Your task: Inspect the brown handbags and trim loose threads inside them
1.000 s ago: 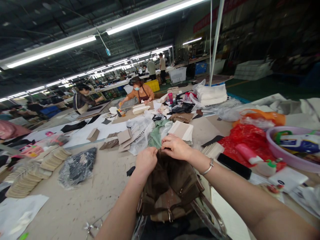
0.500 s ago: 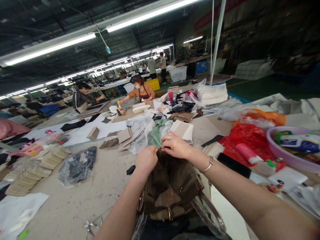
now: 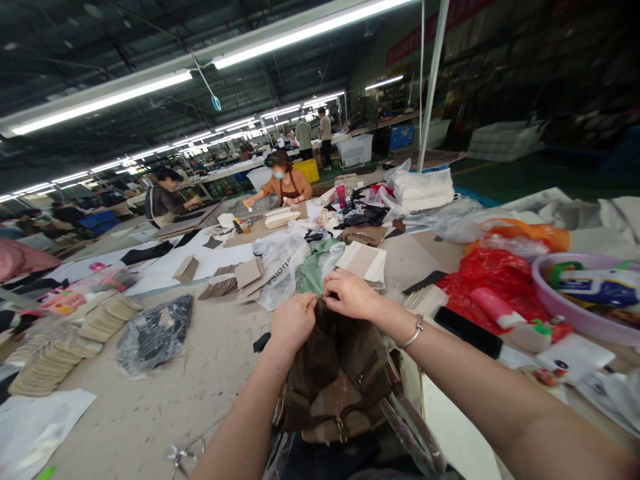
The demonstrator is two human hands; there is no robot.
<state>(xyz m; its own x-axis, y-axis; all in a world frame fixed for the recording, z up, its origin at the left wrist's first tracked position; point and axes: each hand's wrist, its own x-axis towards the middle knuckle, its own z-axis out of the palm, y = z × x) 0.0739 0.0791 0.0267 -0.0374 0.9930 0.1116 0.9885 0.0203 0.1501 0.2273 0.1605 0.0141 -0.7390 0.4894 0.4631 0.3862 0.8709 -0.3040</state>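
Observation:
A brown bag [image 3: 340,387] with zippers and straps stands at the table's near edge, right in front of me. My left hand [image 3: 295,320] pinches the far top edge of the bag, its fingers closed. Close beside it, my right hand [image 3: 350,293], with a silver bangle on the wrist, grips the same edge with bent fingers. The fingertips of both hands nearly meet there. What exactly lies between the fingertips is too small to make out. Inside the bag, dark brown lining shows below the hands.
Scissors [image 3: 185,457] lie left of the bag, with a plastic-wrapped black bundle [image 3: 155,333] beyond. Stacks of beige pieces [image 3: 55,353] sit far left. To the right are a black phone [image 3: 467,331], a red plastic bag [image 3: 495,273] and a purple basin [image 3: 545,287]. Co-workers sit across the table.
Both hands stay on the bag's edge, with only a slight shift of the right fingers and wrist. Across the table, a co-worker's outstretched arm has drawn back a little.

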